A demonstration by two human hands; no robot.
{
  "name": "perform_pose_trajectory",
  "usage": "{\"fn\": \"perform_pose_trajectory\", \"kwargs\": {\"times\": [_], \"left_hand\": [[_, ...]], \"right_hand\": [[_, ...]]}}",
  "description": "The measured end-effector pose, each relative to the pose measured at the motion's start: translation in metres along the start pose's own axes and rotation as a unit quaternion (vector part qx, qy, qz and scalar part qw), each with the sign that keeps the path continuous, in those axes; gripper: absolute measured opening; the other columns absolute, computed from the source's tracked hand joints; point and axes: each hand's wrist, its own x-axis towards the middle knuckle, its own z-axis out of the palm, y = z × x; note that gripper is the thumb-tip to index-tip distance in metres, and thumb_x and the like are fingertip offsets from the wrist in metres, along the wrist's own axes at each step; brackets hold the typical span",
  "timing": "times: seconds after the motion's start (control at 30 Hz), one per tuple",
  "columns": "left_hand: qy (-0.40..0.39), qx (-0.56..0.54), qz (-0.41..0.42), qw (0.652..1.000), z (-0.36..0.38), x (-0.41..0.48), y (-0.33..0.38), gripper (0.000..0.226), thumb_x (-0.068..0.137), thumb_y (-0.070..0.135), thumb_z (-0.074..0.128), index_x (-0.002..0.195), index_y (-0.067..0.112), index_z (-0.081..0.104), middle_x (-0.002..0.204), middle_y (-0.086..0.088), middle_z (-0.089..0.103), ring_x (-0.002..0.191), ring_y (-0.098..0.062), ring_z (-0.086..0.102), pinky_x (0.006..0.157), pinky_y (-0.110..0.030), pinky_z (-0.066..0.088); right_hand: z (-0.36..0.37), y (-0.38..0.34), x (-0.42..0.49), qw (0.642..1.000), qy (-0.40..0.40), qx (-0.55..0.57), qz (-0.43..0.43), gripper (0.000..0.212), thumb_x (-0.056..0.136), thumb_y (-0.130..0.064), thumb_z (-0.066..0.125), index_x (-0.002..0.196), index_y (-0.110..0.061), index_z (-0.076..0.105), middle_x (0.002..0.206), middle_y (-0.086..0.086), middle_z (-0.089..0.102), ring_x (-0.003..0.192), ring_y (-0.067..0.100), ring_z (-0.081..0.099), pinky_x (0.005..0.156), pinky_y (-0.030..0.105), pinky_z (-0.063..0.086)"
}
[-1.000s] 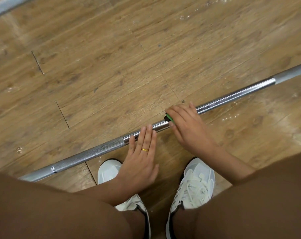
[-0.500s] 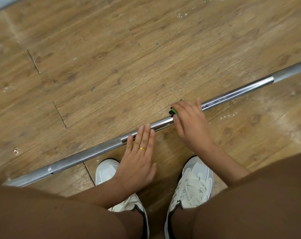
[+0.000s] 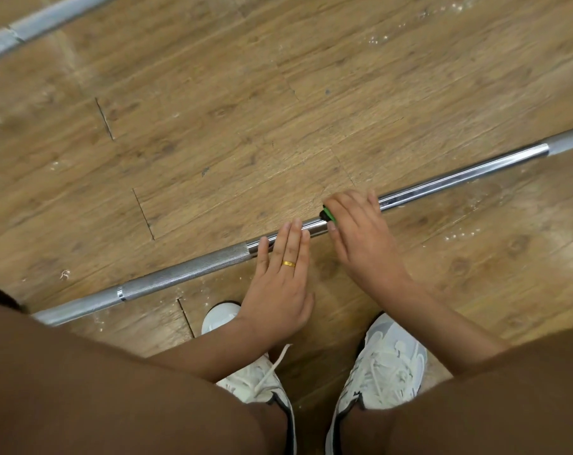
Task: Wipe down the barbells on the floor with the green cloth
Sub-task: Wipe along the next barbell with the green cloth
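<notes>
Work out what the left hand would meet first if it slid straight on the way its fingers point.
The barbell: the straight fingers of the left hand seem to rest across it now. Past the bar, that line shows only bare wooden floor up to the picture's edge.

A single wide-angle view from the person's head looks steeply down and a little forward at the wooden floor [image 3: 278,93]. It sits close: the thighs [image 3: 114,389] fill the bottom edge, with the white shoes [image 3: 387,362] between them. The left hand [image 3: 278,284] and the right hand [image 3: 360,238], which grips a green cloth [image 3: 329,214], fall just below the middle. The barbell [image 3: 186,274] crosses the frame slantwise from lower left to the right edge, and a second bar [image 3: 49,18] cuts the top left corner.
</notes>
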Motion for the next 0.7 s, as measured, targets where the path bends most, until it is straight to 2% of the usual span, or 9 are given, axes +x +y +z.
{"fn": "perform_pose_trajectory", "kwargs": {"times": [0.07, 0.23, 0.47, 0.6, 0.7], "left_hand": [[0.001, 0.001, -0.001, 1.0, -0.001, 0.003, -0.004, 0.101, 0.083, 0.038, 0.06, 0.159, -0.003, 0.008, 0.167, -0.022, -0.005, 0.156, -0.036, -0.006, 0.123, -0.055, 0.001], [0.001, 0.003, 0.0, 1.0, -0.001, 0.011, -0.012, 0.105, 0.081, 0.044, 0.06, 0.159, -0.004, 0.008, 0.167, -0.021, -0.006, 0.156, -0.035, -0.006, 0.123, -0.055, 0.002], [-0.013, 0.006, -0.003, 1.0, -0.006, 0.02, -0.022, 0.106, 0.082, 0.047, 0.06, 0.159, -0.002, 0.006, 0.168, -0.02, -0.006, 0.156, -0.033, -0.008, 0.125, -0.053, 0.003], [-0.023, -0.007, 0.004, 1.0, -0.011, 0.027, -0.032, 0.105, 0.083, 0.048, 0.056, 0.16, 0.001, 0.001, 0.168, -0.017, -0.009, 0.156, -0.03, -0.007, 0.124, -0.049, 0.001], [-0.034, -0.012, -0.001, 0.999, -0.015, 0.034, -0.037, 0.106, 0.083, 0.048, 0.055, 0.16, 0.002, -0.002, 0.168, -0.017, -0.012, 0.156, -0.03, -0.01, 0.124, -0.049, -0.003]], "right_hand": [[0.001, 0.002, 0.007, 1.0, -0.011, -0.008, -0.013, 0.034, 0.101, -0.018, 0.046, 0.13, -0.004, 0.057, 0.128, 0.012, 0.06, 0.127, 0.031, 0.051, 0.119, 0.048, 0.02], [-0.007, 0.018, 0.01, 0.997, 0.032, 0.003, 0.066, 0.029, 0.102, -0.011, 0.048, 0.129, -0.004, 0.058, 0.13, 0.011, 0.06, 0.129, 0.031, 0.049, 0.12, 0.046, 0.018], [-0.01, 0.021, 0.031, 0.998, -0.047, -0.023, -0.018, 0.034, 0.1, -0.011, 0.055, 0.132, -0.003, 0.058, 0.13, 0.013, 0.06, 0.126, 0.031, 0.053, 0.118, 0.049, 0.022], [-0.02, 0.04, 0.035, 0.999, -0.022, -0.024, 0.037, 0.032, 0.101, -0.009, 0.052, 0.132, -0.001, 0.056, 0.13, 0.014, 0.059, 0.125, 0.034, 0.05, 0.118, 0.053, 0.024], [-0.019, 0.039, 0.041, 0.998, -0.021, -0.028, 0.046, 0.032, 0.102, -0.009, 0.051, 0.132, 0.0, 0.056, 0.131, 0.016, 0.058, 0.126, 0.035, 0.049, 0.118, 0.051, 0.021]]}}
